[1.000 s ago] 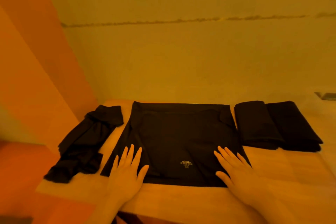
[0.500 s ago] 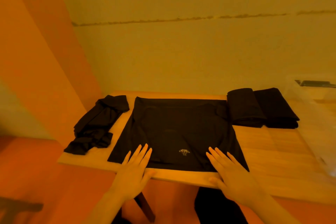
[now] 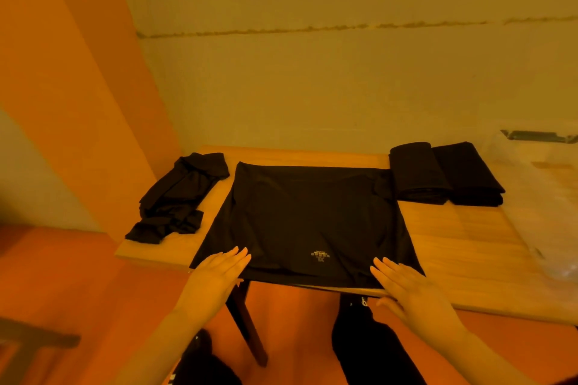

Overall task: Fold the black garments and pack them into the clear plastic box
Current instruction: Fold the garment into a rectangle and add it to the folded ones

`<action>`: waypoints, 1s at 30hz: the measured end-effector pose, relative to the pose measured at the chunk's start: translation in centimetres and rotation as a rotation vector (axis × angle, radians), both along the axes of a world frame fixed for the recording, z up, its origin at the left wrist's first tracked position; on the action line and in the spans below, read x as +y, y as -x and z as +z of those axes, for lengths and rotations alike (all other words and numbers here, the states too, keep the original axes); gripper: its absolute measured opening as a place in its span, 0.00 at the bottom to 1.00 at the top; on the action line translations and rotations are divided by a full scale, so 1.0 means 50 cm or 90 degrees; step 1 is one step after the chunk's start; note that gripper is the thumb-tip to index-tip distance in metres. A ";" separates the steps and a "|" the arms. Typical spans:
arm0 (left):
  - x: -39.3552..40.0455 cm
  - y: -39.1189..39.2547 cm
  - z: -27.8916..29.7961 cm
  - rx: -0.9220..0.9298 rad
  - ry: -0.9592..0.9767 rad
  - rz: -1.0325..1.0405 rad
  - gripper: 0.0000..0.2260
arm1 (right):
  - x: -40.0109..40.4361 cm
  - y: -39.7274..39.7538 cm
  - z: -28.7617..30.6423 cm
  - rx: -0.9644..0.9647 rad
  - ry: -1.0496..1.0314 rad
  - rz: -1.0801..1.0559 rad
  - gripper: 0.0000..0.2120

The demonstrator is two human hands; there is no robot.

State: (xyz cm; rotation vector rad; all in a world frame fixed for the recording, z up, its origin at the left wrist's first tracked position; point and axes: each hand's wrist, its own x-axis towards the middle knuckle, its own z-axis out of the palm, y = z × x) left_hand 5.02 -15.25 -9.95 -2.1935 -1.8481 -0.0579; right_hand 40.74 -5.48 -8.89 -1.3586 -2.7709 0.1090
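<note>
**Garment spread flat for folding**

The wooden table (image 3: 453,247) held the spread black garment (image 3: 306,216), folded garments (image 3: 444,172) near the clear plastic box (image 3: 538,197), one crumpled garment (image 3: 178,197). The left hand (image 3: 215,275) and right hand (image 3: 409,287) lay open-palmed, gripping nothing, likely steadying its near hem.

Both hands (image 3: 312,284) lie flat on the spread black garment (image 3: 306,216).

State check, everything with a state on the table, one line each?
Spread garment: flat on table, partly folded.
Crumpled garment: unfolded, bunched at left.
Folded garments: two, side by side.
Clear plastic box: at right; contents unclear.
Left hand: open, flat on hem.
Right hand: open, flat on hem.
</note>
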 end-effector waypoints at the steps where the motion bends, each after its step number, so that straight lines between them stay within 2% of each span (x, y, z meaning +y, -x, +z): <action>1: -0.001 0.006 -0.001 -0.010 -0.010 -0.008 0.32 | -0.004 -0.003 0.000 0.006 -0.008 0.004 0.38; 6: -0.010 0.039 0.008 -0.069 -0.054 -0.042 0.30 | -0.024 -0.019 0.020 -0.008 0.040 0.049 0.36; 10: -0.020 0.069 0.027 -0.139 -0.076 0.008 0.27 | -0.031 -0.025 0.026 -0.047 0.097 0.041 0.33; 12: -0.026 0.085 0.021 -0.176 -0.075 0.022 0.27 | -0.022 -0.025 0.022 -0.055 0.090 0.025 0.30; 14: -0.030 0.097 0.016 -0.176 -0.072 0.020 0.27 | -0.021 -0.027 0.024 -0.051 0.075 0.039 0.21; 15: -0.033 0.100 0.012 -0.174 -0.066 0.020 0.27 | -0.021 -0.026 0.028 -0.054 0.065 0.047 0.22; 17: -0.036 0.106 0.006 -0.208 -0.033 0.027 0.24 | -0.014 -0.025 0.011 -0.068 0.042 0.051 0.36; 19: -0.041 0.109 0.006 -0.280 0.000 0.061 0.19 | -0.015 -0.031 0.012 -0.026 -0.013 0.041 0.37; 21: -0.049 0.114 0.015 -0.393 0.039 0.113 0.14 | -0.016 -0.026 0.027 -0.005 -0.002 0.065 0.34; 23: -0.052 0.114 0.039 -0.483 0.045 0.176 0.12 | -0.011 -0.024 0.059 0.078 0.051 0.084 0.26; 24: -0.052 0.111 0.058 -0.508 0.057 0.203 0.11 | 0.005 -0.028 0.060 0.086 0.054 0.084 0.20; 27: -0.042 0.112 0.104 -0.552 0.100 0.232 0.15 | 0.033 -0.031 0.089 0.136 0.182 -0.001 0.14; 30: -0.018 0.116 0.140 -0.582 0.105 0.250 0.06 | 0.063 -0.022 0.138 0.181 0.298 -0.050 0.07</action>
